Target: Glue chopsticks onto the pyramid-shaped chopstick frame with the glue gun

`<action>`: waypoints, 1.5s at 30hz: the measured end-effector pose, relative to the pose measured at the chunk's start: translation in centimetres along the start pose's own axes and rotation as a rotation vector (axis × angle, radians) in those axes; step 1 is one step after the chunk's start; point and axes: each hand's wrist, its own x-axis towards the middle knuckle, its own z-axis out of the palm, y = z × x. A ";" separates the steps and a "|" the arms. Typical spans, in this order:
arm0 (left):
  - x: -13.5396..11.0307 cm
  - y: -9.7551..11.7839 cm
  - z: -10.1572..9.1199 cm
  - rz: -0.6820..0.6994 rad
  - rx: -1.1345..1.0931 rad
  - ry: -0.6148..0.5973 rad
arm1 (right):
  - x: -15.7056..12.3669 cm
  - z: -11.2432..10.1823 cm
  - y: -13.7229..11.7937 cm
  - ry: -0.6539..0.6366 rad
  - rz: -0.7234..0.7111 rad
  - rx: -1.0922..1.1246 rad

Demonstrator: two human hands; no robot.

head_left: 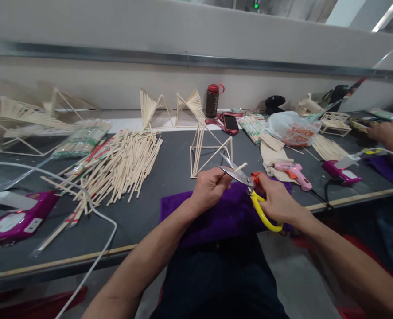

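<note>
My left hand [208,188] is closed around a short wooden stick [240,167] whose tip pokes out to the right. My right hand [276,199] grips yellow-handled shears [249,186], their blades open around the stick. Both hands hover over a purple cloth [223,217] at the front edge of the dark table [169,173]. Just behind them stands a small frame of wooden sticks [209,153].
A big heap of loose sticks [116,166] lies at left, near a magenta glue gun [17,219] with a white cable [96,212]. A pink glue gun [294,173], another magenta one [342,170], a bottle [212,101], a phone [230,122] and stick models sit behind. Another person's hands [387,133] work at far right.
</note>
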 end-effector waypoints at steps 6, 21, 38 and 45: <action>0.1 0.3 0.1 -0.115 -0.142 -0.010 | 0.1 -0.2 -0.1 0.025 0.014 -0.030; 0.2 0.4 -0.8 0.092 -0.075 -0.065 | -0.2 -1.2 -1.2 0.045 -0.015 -0.217; -0.1 0.8 -0.5 -0.073 -0.050 -0.071 | -0.4 -0.8 -1.4 -0.056 0.020 0.015; 0.0 0.7 -0.1 -0.118 -0.061 -0.050 | -0.1 -0.8 -0.9 -0.030 -0.001 0.015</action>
